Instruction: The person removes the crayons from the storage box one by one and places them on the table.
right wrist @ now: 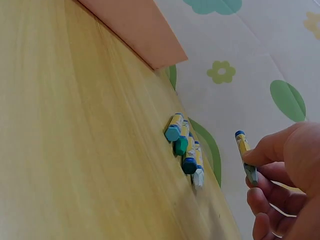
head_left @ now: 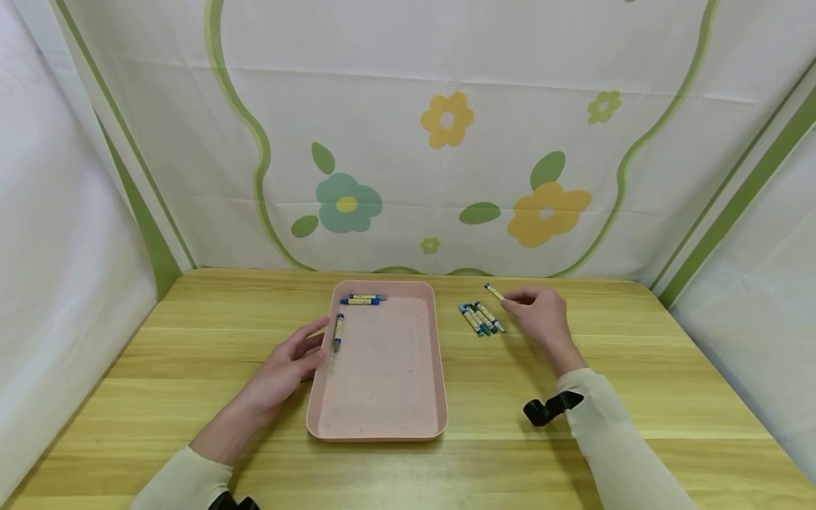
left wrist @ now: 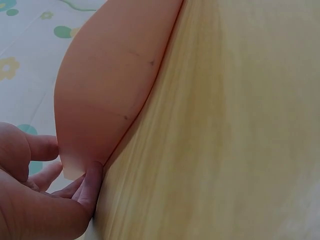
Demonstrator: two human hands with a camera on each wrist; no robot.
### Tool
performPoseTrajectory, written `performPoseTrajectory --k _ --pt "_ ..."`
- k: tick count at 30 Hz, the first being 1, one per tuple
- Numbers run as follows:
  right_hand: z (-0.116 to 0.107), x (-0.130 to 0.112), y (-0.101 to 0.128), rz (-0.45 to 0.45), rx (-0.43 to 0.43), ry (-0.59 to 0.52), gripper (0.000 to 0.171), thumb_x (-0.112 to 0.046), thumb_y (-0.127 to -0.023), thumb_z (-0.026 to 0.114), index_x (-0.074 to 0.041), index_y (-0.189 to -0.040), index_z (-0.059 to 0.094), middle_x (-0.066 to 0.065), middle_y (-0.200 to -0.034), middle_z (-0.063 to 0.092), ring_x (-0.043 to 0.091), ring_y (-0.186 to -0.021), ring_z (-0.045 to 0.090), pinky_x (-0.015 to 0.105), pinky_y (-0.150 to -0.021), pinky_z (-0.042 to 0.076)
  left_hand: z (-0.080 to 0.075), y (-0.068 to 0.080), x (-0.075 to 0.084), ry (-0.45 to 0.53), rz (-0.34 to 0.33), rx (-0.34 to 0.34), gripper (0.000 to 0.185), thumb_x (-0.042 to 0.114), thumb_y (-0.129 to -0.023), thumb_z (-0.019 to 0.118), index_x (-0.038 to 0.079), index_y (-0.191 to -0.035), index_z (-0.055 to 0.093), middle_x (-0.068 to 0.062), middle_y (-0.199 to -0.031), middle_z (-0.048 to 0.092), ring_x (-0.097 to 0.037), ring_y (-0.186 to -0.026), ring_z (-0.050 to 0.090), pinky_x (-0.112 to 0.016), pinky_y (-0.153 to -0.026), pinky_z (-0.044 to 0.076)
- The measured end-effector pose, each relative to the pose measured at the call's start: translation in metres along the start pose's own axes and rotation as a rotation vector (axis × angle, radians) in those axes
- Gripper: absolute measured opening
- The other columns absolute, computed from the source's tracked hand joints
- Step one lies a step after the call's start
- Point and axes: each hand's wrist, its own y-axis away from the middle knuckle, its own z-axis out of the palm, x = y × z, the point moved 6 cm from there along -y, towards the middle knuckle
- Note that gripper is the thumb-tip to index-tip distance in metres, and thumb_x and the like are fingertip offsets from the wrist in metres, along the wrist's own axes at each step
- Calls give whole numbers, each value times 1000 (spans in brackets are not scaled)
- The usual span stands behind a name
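Between the thumb and fingers of my right hand [head_left: 538,315], a crayon [right wrist: 243,145] with a yellow-and-blue wrapper and a grey-green tip is pinched above the table. Just left of that hand, several crayons [head_left: 473,320] lie side by side in a slanted group, with light blue, green, dark and whitish ends. My left hand [head_left: 290,365] touches the left side of a pink tray [head_left: 440,382], its fingertips against the outer wall. Inside the tray, two blue crayons [head_left: 362,302] lie crosswise at the far left corner. A dark green crayon [head_left: 338,331] lies lengthwise along the left wall.
The wood-grain table [head_left: 510,460] meets a white flower-printed cloth [head_left: 395,142] at its far edge. White cloth panels with green stripes stand at the left and right. A black device [head_left: 551,407] is strapped at the right sleeve.
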Motion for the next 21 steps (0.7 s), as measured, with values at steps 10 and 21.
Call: performPoseTrajectory --k 10,21 --pt "6 14 4 82 -37 -8 25 -28 -99 74 -11 -117 82 14 -119 79 29 -111 70 34 -87 52 0 0 -1 -5 1 0 62 13 -111 51 20 -169 28 -21 -172 32 -38 -154 41 -26 -103 50" --pt "14 19 4 81 -57 43 24 -28 -97 76 -9 -110 83 15 -119 79 36 -120 67 52 -105 50 1 0 -1 -7 1 3 62 13 -111 51 21 -169 28 -21 -172 32 -38 -154 41 -28 -105 50"
